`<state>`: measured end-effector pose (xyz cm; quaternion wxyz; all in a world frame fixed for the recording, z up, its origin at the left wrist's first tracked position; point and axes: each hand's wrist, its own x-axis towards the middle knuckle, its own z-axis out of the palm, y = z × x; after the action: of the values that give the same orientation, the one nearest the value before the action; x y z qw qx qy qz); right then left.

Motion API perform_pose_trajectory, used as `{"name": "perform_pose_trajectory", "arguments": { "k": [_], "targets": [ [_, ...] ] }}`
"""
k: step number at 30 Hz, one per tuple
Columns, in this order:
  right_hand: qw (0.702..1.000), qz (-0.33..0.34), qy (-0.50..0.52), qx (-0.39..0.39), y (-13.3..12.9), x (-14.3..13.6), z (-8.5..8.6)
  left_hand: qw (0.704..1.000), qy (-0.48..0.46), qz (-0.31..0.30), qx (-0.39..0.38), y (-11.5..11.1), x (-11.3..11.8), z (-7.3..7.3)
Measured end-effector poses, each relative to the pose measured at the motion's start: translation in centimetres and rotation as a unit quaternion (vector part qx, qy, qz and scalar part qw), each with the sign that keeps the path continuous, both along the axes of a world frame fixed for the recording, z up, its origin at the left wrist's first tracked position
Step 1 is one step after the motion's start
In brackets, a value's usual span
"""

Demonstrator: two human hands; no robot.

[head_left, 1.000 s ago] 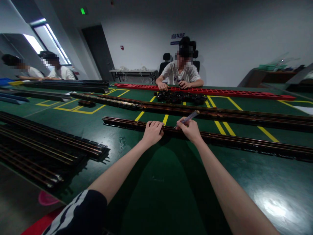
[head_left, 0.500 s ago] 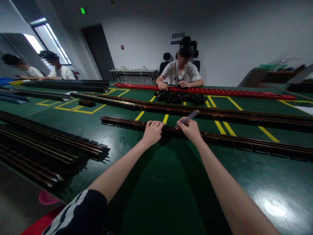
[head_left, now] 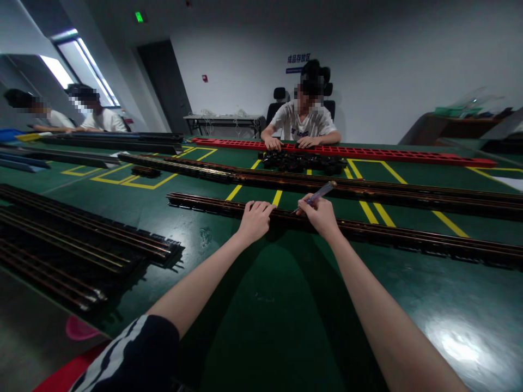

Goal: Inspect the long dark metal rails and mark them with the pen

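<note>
A long black rail with copper-coloured strips [head_left: 392, 234] lies across the green table [head_left: 261, 326] in front of me. My left hand [head_left: 255, 220] rests on the rail with its fingers curled over it, closed on it. To the right, my right hand [head_left: 319, 213] grips a screwdriver with a clear handle [head_left: 322, 191]. The tool slants down to the left, and its tip is at the rail between my hands. Whether the tip touches a part is too small to tell.
Another long rail [head_left: 368, 188] lies beyond, then a pile of black parts [head_left: 302, 161] and a red slotted beam [head_left: 408, 154]. A person [head_left: 304, 120] sits opposite. Several rails [head_left: 81, 234] lie at the left; two people sit farther back.
The screwdriver handle and my right hand have shifted slightly to the right. My left hand stays in place on the rail. The opposite person's hand on the right has moved slightly.
</note>
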<state>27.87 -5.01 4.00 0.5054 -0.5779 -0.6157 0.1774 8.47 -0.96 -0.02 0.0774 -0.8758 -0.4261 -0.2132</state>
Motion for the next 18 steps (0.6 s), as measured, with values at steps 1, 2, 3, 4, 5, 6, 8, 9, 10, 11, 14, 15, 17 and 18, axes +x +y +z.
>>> {"name": "perform_pose_trajectory", "arguments": {
  "k": [1,2,3,4,5,6,8,9,10,11,14,15,17,18],
  "targets": [
    [1.000,-0.001,0.001,0.003,0.02,0.08,-0.02,1.000,0.000,0.000,-0.001,-0.01,-0.01,0.00],
    [1.000,-0.002,0.003,0.007,0.04,0.16,-0.06,1.000,0.000,0.000,-0.001,-0.02,-0.01,0.01],
    [1.000,-0.004,0.005,0.010,0.07,0.23,-0.12,1.000,0.000,0.001,-0.001,-0.04,-0.02,0.01],
    [1.000,-0.007,0.008,0.010,0.09,0.30,-0.19,1.000,0.000,0.001,0.000,-0.05,-0.03,0.01],
    [1.000,-0.010,0.012,0.008,0.11,0.34,-0.27,1.000,0.000,0.001,0.000,-0.05,-0.03,0.00],
    [1.000,-0.012,0.016,0.005,0.13,0.37,-0.35,1.000,0.000,0.001,0.001,-0.04,-0.04,-0.01],
    [1.000,-0.011,0.024,-0.001,0.14,0.37,-0.45,1.000,-0.001,0.000,0.001,-0.01,-0.05,-0.04],
    [1.000,-0.009,0.025,-0.003,0.14,0.34,-0.47,1.000,0.000,-0.001,0.000,0.01,-0.05,-0.04],
    [1.000,-0.008,0.024,-0.002,0.13,0.31,-0.47,1.000,0.000,-0.001,-0.001,0.02,-0.05,-0.04],
    [1.000,-0.008,0.020,-0.002,0.12,0.27,-0.47,1.000,0.000,-0.002,-0.002,0.01,-0.04,-0.02],
    [1.000,-0.009,0.013,-0.005,0.09,0.23,-0.47,1.000,0.002,0.001,-0.003,-0.07,0.03,0.05],
    [1.000,-0.009,0.012,-0.005,0.09,0.24,-0.49,1.000,0.003,0.003,-0.002,-0.11,0.06,0.07],
    [1.000,-0.010,0.014,-0.004,0.07,0.27,-0.54,1.000,0.004,0.005,-0.001,-0.18,0.11,0.09],
    [1.000,-0.009,0.015,-0.003,0.06,0.28,-0.55,1.000,0.004,0.005,0.000,-0.20,0.12,0.09]
  ]
}}
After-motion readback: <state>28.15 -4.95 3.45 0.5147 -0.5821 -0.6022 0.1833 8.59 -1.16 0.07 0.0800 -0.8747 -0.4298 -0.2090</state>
